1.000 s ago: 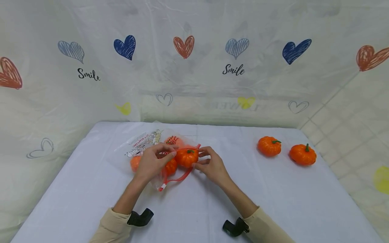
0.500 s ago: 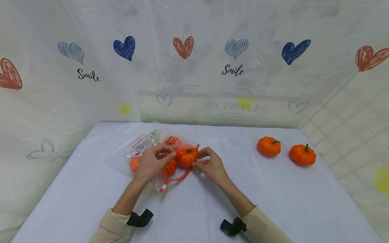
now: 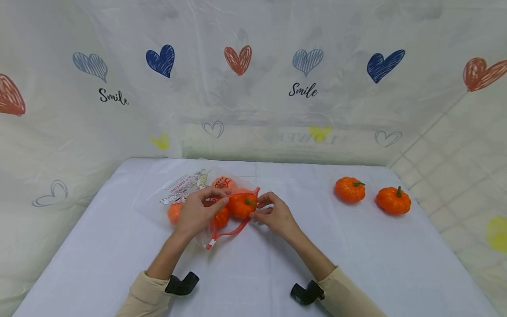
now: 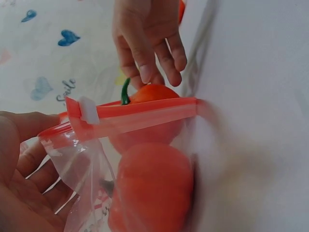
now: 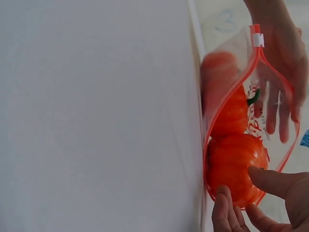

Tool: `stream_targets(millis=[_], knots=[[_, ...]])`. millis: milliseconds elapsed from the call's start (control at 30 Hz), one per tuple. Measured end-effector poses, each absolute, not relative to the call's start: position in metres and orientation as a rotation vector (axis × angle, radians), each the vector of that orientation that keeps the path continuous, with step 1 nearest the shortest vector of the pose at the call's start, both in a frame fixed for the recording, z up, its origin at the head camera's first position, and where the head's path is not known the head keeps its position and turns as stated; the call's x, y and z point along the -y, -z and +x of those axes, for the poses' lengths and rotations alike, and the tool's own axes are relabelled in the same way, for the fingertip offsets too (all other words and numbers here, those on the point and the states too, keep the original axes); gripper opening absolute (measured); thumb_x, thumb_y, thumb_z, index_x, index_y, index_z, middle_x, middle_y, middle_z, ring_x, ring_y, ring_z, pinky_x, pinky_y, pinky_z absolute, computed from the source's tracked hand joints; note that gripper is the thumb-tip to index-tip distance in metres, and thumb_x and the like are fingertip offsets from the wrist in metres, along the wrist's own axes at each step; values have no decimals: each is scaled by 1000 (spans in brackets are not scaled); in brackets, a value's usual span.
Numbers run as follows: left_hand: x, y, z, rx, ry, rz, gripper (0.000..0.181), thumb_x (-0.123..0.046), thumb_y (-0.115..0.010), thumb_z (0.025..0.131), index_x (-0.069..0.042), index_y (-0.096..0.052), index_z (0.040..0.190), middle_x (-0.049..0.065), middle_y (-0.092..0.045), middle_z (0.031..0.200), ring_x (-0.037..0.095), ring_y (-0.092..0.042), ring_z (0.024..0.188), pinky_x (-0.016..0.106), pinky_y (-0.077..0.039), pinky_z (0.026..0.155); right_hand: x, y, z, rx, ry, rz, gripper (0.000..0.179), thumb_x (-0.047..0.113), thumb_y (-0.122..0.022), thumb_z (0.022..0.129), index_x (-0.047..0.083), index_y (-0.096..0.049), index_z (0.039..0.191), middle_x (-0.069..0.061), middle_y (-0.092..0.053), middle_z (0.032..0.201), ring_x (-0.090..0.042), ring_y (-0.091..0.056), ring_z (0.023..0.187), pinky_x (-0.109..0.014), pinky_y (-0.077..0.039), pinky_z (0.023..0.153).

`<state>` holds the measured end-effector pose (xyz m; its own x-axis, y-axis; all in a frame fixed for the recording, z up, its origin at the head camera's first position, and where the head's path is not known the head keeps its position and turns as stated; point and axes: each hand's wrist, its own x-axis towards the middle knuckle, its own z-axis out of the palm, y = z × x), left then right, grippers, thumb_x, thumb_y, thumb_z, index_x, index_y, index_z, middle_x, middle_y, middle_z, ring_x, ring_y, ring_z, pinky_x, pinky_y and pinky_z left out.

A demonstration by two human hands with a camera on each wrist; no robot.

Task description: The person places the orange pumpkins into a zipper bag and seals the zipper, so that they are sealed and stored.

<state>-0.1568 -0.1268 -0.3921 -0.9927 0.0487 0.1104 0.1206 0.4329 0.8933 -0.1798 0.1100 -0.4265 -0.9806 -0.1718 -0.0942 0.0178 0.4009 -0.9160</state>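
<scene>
A clear plastic slider bag (image 3: 180, 185) with a red zip edge lies on its side, its mouth facing right. My left hand (image 3: 198, 212) pinches the upper rim, thumb in front and fingers behind the film. An orange toy pumpkin (image 3: 239, 208) with a green stem sits in the mouth, overlapped by the red edge. At its right side is my right hand (image 3: 280, 218), fingers loosely bent and fingertips against the pumpkin. Deeper inside the bag lies another pumpkin (image 5: 228, 113), with several orange shapes showing through the film. The white slider (image 4: 89, 110) sits at one end of the zip.
Two more orange pumpkins, one at the back right (image 3: 349, 190) and one beside it (image 3: 393, 201), stand on the white-covered table (image 3: 245, 281). Behind the table hangs a pale curtain (image 3: 269, 105) printed with hearts.
The pumpkin in the bag's mouth has turned, its stem now lower and facing more toward the front. Both hands keep nearly the same place.
</scene>
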Motion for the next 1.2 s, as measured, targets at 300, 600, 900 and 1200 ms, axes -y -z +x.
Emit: stream_targets(millis=[300,600,900,1200], knots=[[127,392,-156,2612,1597,-126,13,-28,-75,96,-20,-76,106,-2,-77,122,21,-69,113,41,-61,98,-118,424,-180,-2479,1569,-141,45,17,-85,87,10,-62,125,-13,-68,121,-18,-73,94,-29,-60,73],[125,391,-157,2615,1601,-122,14,-28,-75,96,-21,-77,108,-1,-76,120,22,-69,109,40,-62,96,-146,421,-183,-2468,1548,-263,51,23,-82,91,9,-59,134,-15,-63,130,-23,-73,108,-29,-58,81],[125,392,-155,2626,1592,-122,15,-27,-75,96,-20,-76,110,0,-76,122,21,-69,110,38,-62,95,-179,415,-189,-2569,1499,-291,51,29,-80,92,10,-59,135,-18,-63,134,-25,-72,110,-35,-61,90],[125,392,-155,2630,1581,-127,16,-28,-75,96,-19,-76,110,0,-76,120,21,-69,110,36,-62,95,-218,403,-196,-2680,1475,-252,51,36,-78,94,14,-59,136,-17,-61,139,-28,-69,117,-28,-58,92]])
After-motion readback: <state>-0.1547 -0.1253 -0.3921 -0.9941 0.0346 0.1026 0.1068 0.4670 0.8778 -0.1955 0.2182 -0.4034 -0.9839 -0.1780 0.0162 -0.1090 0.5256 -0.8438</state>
